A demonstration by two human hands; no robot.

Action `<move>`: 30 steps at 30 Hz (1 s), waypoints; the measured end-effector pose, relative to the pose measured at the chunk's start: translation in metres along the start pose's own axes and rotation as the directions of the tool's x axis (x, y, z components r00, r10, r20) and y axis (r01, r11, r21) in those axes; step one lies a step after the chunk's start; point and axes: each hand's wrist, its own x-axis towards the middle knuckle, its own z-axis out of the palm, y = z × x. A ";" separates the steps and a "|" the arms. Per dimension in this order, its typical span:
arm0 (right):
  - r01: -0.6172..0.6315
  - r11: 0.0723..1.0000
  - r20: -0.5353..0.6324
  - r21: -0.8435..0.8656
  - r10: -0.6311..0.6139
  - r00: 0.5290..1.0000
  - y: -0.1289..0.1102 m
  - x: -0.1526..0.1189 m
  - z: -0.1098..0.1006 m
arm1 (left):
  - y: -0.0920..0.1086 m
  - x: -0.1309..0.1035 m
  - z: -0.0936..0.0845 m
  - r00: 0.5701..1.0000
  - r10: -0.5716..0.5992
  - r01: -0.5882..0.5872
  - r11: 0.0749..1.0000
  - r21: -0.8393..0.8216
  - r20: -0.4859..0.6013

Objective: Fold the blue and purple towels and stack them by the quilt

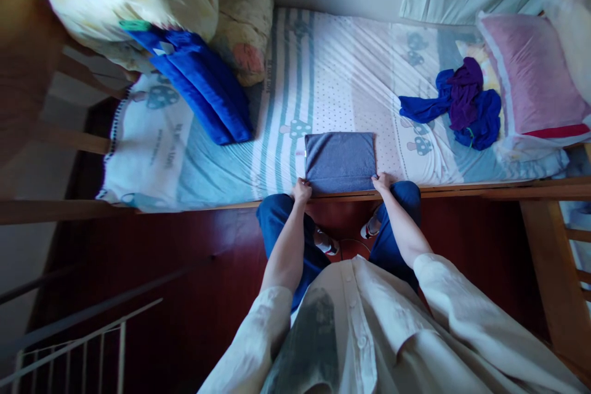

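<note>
A grey towel (340, 162), folded into a flat rectangle, lies at the near edge of the bed, with a small pale label at its left side. My left hand (301, 189) pinches its near left corner. At the near right corner, my right hand (381, 182) has its fingers closed on the same cloth. Both forearms reach forward between and over my knees, which touch the bed edge.
Folded blue cloth (203, 83) lies on the left, against bulky yellow bedding (138, 0). Crumpled blue and purple clothing (464, 98) sits right, beside a pink pillow (535, 68). A wooden rail (484, 191) edges the bed. A white metal rack (87, 345) stands at lower left.
</note>
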 end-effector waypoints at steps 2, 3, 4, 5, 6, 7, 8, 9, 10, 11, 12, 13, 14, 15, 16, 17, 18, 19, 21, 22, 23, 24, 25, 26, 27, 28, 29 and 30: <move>0.011 1.000 0.002 0.005 -0.011 1.000 0.001 0.000 -0.002 | 0.000 -0.002 -0.002 1.000 -0.006 0.005 1.000 0.014 0.006; 0.017 1.000 0.003 0.008 -0.017 1.000 0.001 -0.001 -0.003 | 0.000 -0.004 -0.003 1.000 -0.004 0.003 1.000 0.020 0.008; 0.022 1.000 0.003 0.011 -0.022 1.000 0.002 -0.002 -0.003 | 0.000 -0.005 -0.004 1.000 0.001 -0.002 1.000 0.023 0.008; 0.028 1.000 0.001 0.014 -0.028 1.000 0.003 -0.003 -0.004 | 0.000 -0.007 -0.005 1.000 0.007 -0.007 1.000 0.025 0.007; 0.033 0.999 -0.001 0.017 -0.033 0.999 0.003 -0.004 -0.005 | -0.001 -0.008 -0.006 1.000 0.012 -0.012 1.000 0.026 0.005; 0.038 0.999 -0.005 0.021 -0.038 0.999 0.004 -0.006 -0.005 | -0.002 -0.010 -0.007 1.000 0.017 -0.017 1.000 0.026 0.003; 0.043 0.999 -0.009 0.024 -0.042 0.999 0.005 -0.008 -0.006 | -0.003 -0.011 -0.008 1.000 0.022 -0.022 0.999 0.025 0.001; 0.047 0.999 -0.014 0.027 -0.046 0.999 0.006 -0.009 -0.006 | -0.004 -0.011 -0.009 1.000 0.027 -0.027 0.999 0.022 -0.001; 0.051 0.998 -0.020 0.030 -0.050 0.999 0.006 -0.011 -0.006 | -0.006 -0.012 -0.009 0.999 0.032 -0.032 0.999 0.019 -0.003; 0.054 0.998 -0.025 0.033 -0.053 0.998 0.006 -0.012 -0.006 | -0.007 -0.012 -0.010 0.999 0.038 -0.038 0.999 0.015 -0.006; 0.058 0.998 -0.030 0.035 -0.057 0.998 0.007 -0.013 -0.007 | -0.008 -0.012 -0.010 0.999 0.044 -0.044 0.999 0.012 -0.009; 0.064 0.997 -0.034 0.038 -0.062 0.997 0.007 -0.013 -0.008 | -0.009 -0.012 -0.011 0.999 0.051 -0.051 0.999 0.008 -0.014; 0.070 0.997 -0.037 0.042 -0.069 0.997 0.007 -0.014 -0.008 | -0.010 -0.012 -0.011 0.998 0.059 -0.059 0.998 0.005 -0.019; 0.077 0.996 -0.040 0.046 -0.075 0.996 0.007 -0.016 -0.009 | -0.011 -0.012 -0.012 0.997 0.070 -0.070 0.998 0.002 -0.025; 0.081 0.995 -0.041 0.052 -0.079 0.996 0.008 -0.017 -0.011 | -0.011 -0.013 -0.013 0.996 0.083 -0.083 0.997 -0.001 -0.031; 0.096 0.994 -0.055 0.058 -0.093 0.994 0.009 -0.020 -0.012 | -0.012 -0.014 -0.013 0.995 0.096 -0.096 0.995 -0.007 -0.035; 0.130 0.990 -0.091 0.062 -0.124 0.988 0.010 -0.023 -0.013 | -0.014 -0.016 -0.014 0.991 0.124 -0.124 0.992 -0.013 -0.046; 0.186 0.981 -0.149 0.057 -0.175 0.973 0.011 -0.028 -0.015 | -0.015 -0.018 -0.015 0.982 0.175 -0.176 0.984 -0.016 -0.075; 0.339 0.941 -0.286 -0.001 -0.325 0.902 0.013 -0.038 -0.017 | -0.020 -0.024 -0.014 0.922 0.354 -0.357 0.934 0.009 -0.155; 0.422 0.905 -0.327 -0.053 -0.415 0.849 0.014 -0.043 -0.017 | -0.023 -0.027 -0.012 0.866 0.465 -0.466 0.884 0.041 -0.182; 0.497 0.861 -0.331 -0.110 -0.503 0.798 0.015 -0.049 -0.017 | -0.025 -0.030 -0.010 0.799 0.572 -0.567 0.820 0.081 -0.186; 0.558 0.814 -0.295 -0.161 -0.579 0.760 0.016 -0.054 -0.017 | -0.028 -0.032 -0.008 0.737 0.656 -0.645 0.754 0.119 -0.163; 0.614 0.764 -0.233 -0.201 -0.646 0.727 0.016 -0.058 -0.016 | -0.030 -0.034 -0.005 0.695 0.709 -0.694 0.704 0.149 -0.118; 0.660 0.715 -0.161 -0.232 -0.697 0.698 0.017 -0.061 -0.015 | -0.031 -0.034 -0.001 0.670 0.739 -0.722 0.670 0.174 -0.065; 0.692 0.675 -0.091 -0.257 -0.730 0.678 0.017 -0.063 -0.014 | -0.032 -0.034 0.002 0.663 0.749 -0.731 0.652 0.199 -0.018; 0.706 0.651 -0.035 -0.280 -0.741 0.670 0.017 -0.064 -0.012 | -0.032 -0.034 0.005 0.667 0.745 -0.729 0.646 0.225 0.023; 0.704 0.642 0.007 -0.304 -0.738 0.675 0.018 -0.064 -0.010 | -0.032 -0.032 0.007 0.678 0.732 -0.720 0.646 0.252 0.060; 0.692 0.643 0.036 -0.329 -0.724 0.689 0.018 -0.063 -0.009 | -0.032 -0.031 0.009 0.692 0.716 -0.709 0.648 0.278 0.095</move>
